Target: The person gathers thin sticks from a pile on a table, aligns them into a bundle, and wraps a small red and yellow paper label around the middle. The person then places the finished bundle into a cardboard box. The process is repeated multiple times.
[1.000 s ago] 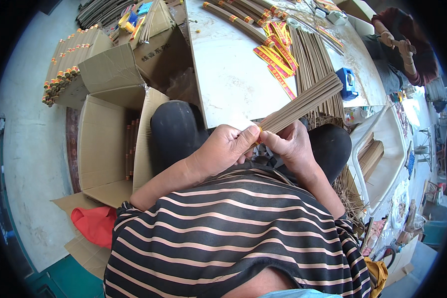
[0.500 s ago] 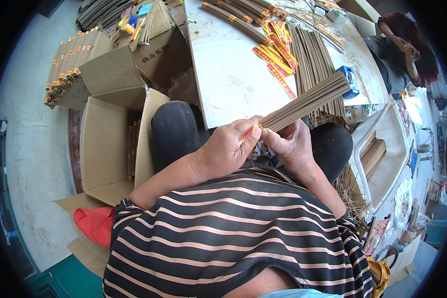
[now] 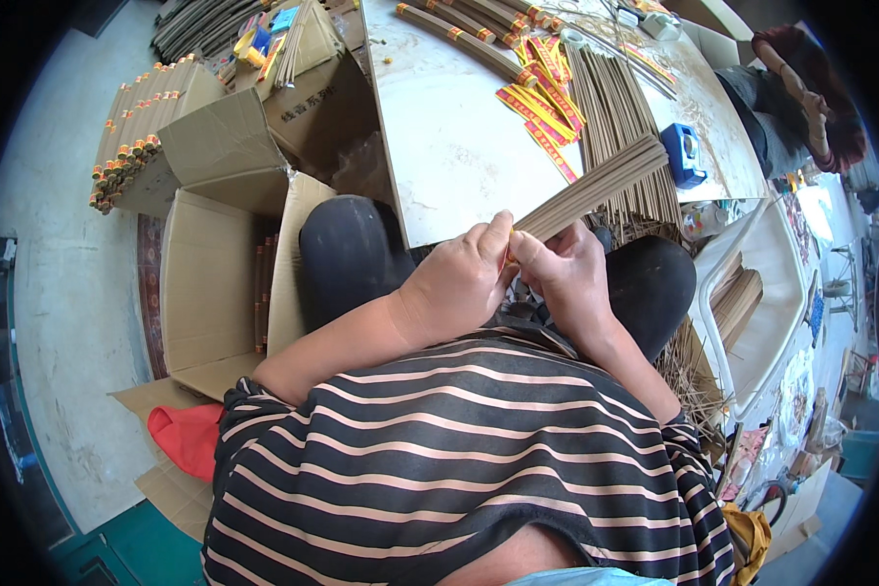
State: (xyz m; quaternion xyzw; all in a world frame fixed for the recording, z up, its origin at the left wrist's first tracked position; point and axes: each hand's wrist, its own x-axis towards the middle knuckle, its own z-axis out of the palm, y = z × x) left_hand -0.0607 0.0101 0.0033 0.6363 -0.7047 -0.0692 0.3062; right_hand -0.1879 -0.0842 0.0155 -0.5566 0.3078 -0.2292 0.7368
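A bundle of brown incense sticks (image 3: 596,186) slants up and to the right from my hands, over the table's near edge. My left hand (image 3: 459,278) is closed round its lower end. My right hand (image 3: 568,272) pinches the bundle just beside it, thumb close to the left fingers. A sliver of a red and yellow paper band shows between the hands; the fingers hide the rest. Beyond the bundle, loose incense sticks (image 3: 615,107) lie on the white table (image 3: 439,166), next to a pile of red and yellow paper strips (image 3: 545,112).
Banded incense bundles (image 3: 464,41) lie at the table's far side. A blue tape dispenser (image 3: 684,156) stands at the right. An open cardboard box (image 3: 215,283) is on my left, a white tub (image 3: 767,337) with sticks on my right. Another person (image 3: 806,93) is at far right.
The bundle's far tip has shifted a little left, away from the tape dispenser. My fingers have closed in over the paper band, which showed more before.
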